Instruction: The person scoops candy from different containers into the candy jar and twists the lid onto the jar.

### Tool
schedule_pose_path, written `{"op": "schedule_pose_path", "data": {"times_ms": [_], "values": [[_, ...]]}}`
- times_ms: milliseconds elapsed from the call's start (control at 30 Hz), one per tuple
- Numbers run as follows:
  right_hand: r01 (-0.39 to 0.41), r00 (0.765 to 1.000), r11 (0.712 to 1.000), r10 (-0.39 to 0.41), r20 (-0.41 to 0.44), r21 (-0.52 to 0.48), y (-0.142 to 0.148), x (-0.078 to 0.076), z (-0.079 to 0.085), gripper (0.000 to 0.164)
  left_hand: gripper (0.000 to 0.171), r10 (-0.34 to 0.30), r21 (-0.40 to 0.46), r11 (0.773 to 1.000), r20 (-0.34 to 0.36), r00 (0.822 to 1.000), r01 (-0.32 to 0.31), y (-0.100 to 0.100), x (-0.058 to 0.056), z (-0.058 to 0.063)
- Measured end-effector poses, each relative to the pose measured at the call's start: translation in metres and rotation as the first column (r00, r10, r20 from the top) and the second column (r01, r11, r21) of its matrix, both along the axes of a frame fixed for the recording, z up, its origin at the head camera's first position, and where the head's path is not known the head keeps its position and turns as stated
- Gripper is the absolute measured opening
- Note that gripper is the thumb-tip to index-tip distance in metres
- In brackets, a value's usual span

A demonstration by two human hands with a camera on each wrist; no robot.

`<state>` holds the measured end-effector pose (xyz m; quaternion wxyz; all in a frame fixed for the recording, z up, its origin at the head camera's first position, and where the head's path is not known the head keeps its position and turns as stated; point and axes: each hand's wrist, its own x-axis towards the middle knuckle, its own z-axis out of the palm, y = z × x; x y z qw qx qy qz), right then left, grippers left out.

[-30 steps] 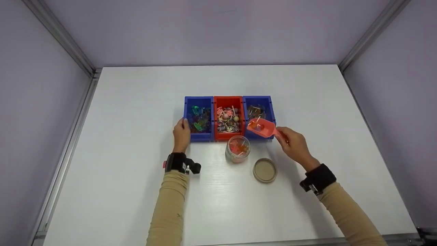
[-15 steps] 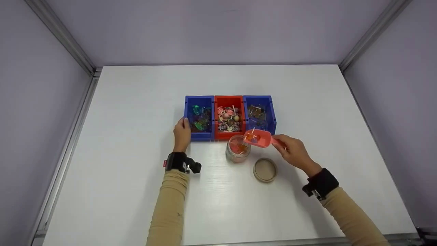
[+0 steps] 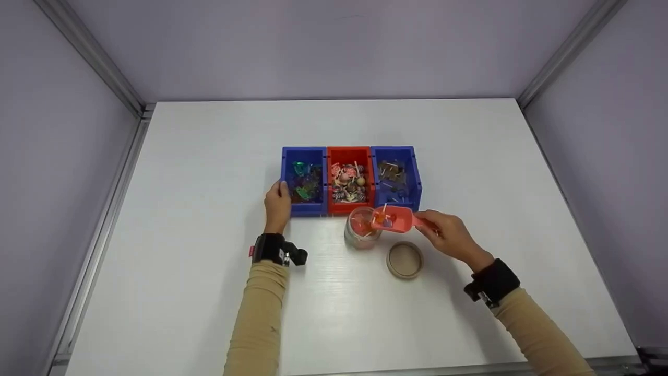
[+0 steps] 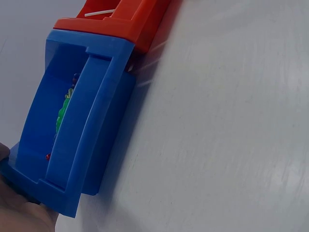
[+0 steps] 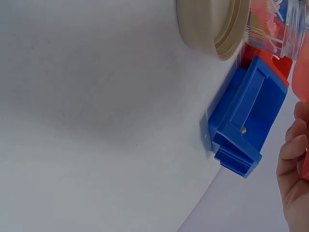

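In the head view my right hand [image 3: 450, 235] grips the handle of a pink scoop [image 3: 402, 220]. Orange lollipops [image 3: 382, 217] lie in the scoop, whose front lip is over the right side of a clear jar's mouth. The jar [image 3: 360, 241] stands upright and has pink and orange candies inside. My left hand [image 3: 277, 208] holds the left wall of the left blue bin [image 3: 308, 210], thumb at the rim; green and dark candies sit in that bin. In the right wrist view, curled fingers [image 5: 294, 147] wrap the scoop's handle, which is partly out of frame.
A red bin [image 3: 349, 209] of lollipops stands in the middle, joined to a right blue bin [image 3: 391, 154] with brownish lollipops. A round beige lid [image 3: 405, 260] lies on the white table [image 3: 209, 209], in front of the bins and right of the jar.
My right hand has brought the loaded scoop from above the right blue bin toward me and left, to the jar's mouth. My left hand stays on the left bin.
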<state>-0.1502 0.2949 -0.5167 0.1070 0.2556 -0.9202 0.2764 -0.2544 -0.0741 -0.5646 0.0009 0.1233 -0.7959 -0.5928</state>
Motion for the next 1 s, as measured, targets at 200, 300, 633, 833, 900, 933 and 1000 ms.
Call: {"op": "schedule_pose_path", "data": {"times_ms": [200, 300, 633, 833, 900, 933, 1000], "values": [[0.012, 0.999, 0.992, -0.016, 0.028, 0.125, -0.002, -0.001, 0.014, 0.019, 0.034, -0.003, -0.031, 1.0, -0.044, 0.999, 0.002, 0.001, 0.0, -0.001], [0.002, 1.0, 0.984, -0.005, 0.017, 0.178, -0.003, -0.002, 0.02, 0.02, 0.035, -0.006, -0.062, 0.998, -0.057, 0.998, 0.002, 0.001, 0.001, 0.0], [-0.001, 1.0, 0.962, 0.004, -0.01, 0.271, -0.01, -0.001, 0.037, 0.018, 0.035, -0.005, -0.094, 0.996, -0.079, 0.997, -0.002, 0.001, 0.001, -0.002], [0.016, 1.0, 0.955, -0.019, 0.007, 0.295, -0.016, 0.002, 0.048, 0.017, 0.033, 0.005, -0.087, 0.996, -0.091, 0.996, -0.013, 0.001, 0.002, -0.001], [0.018, 1.0, 0.955, -0.019, -0.001, 0.297, -0.018, 0.002, 0.051, 0.017, 0.034, 0.005, -0.087, 0.996, -0.088, 0.996, -0.012, 0.001, 0.003, -0.001], [0.019, 1.0, 0.954, -0.018, -0.005, 0.299, -0.019, 0.002, 0.053, 0.017, 0.034, 0.002, -0.084, 0.996, -0.083, 0.997, -0.008, 0.001, 0.003, 0.0], [0.02, 1.0, 0.952, -0.018, -0.011, 0.304, -0.021, 0.002, 0.055, 0.016, 0.035, -0.004, -0.079, 0.997, -0.074, 0.997, -0.002, 0.001, 0.002, 0.0]]}}
